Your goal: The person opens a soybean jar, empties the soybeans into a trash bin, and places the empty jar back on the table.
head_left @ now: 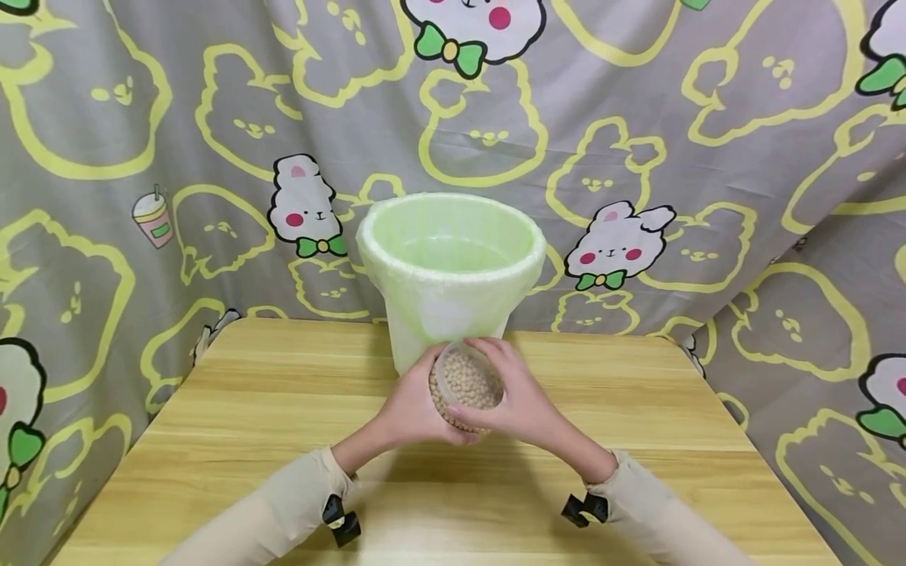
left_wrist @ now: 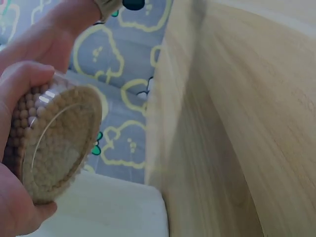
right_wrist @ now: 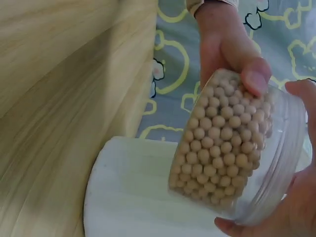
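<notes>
A clear plastic jar (head_left: 463, 379) full of small beige balls is held between both hands, tilted, in front of a tall pale bin. My left hand (head_left: 414, 405) grips the ball-filled body from the left. From the other side, my right hand (head_left: 520, 397) grips the clear upper end, its fingers and thumb spread around the rim. The balls (right_wrist: 219, 143) fill the lower part of the jar in the right wrist view, leaving a see-through band near the right hand. In the left wrist view the jar's round base (left_wrist: 61, 148) faces the camera.
Just behind the hands, the pale green-white bin (head_left: 449, 271) stands on the wooden table (head_left: 283, 409), with a thin translucent liner folded over its rim. A grey patterned curtain (head_left: 616, 94) hangs behind and beside the table. Black devices (head_left: 342, 520) are strapped at both sleeves.
</notes>
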`<state>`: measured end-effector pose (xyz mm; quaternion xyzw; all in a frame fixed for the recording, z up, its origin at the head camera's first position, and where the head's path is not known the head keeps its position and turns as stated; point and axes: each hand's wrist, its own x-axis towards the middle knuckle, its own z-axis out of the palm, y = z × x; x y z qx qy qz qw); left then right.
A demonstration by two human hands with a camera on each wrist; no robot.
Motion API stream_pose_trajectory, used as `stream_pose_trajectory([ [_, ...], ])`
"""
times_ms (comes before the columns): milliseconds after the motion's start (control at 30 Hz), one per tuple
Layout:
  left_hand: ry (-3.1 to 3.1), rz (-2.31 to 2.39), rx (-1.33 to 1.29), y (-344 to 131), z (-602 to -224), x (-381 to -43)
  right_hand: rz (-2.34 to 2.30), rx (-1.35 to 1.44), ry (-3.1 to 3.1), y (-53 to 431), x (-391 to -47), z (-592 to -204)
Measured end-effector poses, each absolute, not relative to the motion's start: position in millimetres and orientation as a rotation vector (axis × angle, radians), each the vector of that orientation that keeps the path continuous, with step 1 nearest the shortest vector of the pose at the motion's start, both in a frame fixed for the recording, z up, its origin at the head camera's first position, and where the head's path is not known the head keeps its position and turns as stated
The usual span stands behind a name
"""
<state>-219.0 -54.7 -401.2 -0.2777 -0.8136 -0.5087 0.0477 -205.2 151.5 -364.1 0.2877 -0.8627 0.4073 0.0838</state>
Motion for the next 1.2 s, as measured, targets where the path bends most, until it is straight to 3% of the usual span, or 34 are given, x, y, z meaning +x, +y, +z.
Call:
stream_pose_trajectory([
  [300, -2.473, -1.609, -1.048, -65.1, -399.3, -222.4, 1.210, 1.339, -2.446, 165.0, -218.3, -360.0],
  [533, -2.499, -1.570, -0.895, -59.0, -403.6, -220.9, 1.185, 1.106, -2.556, 161.2, -211.3, -366.9],
  [900, -2.489, -1.663, -1.209, -70.4, -408.1, -223.1, 1.244, 1.433, -2.475, 177.1, -219.7, -362.0],
  [1200, -2.444, -1.717, -1.134, -80.9, -410.1, -227.5, 1.242, 1.325, -2.575, 204.8, -230.1, -360.2],
])
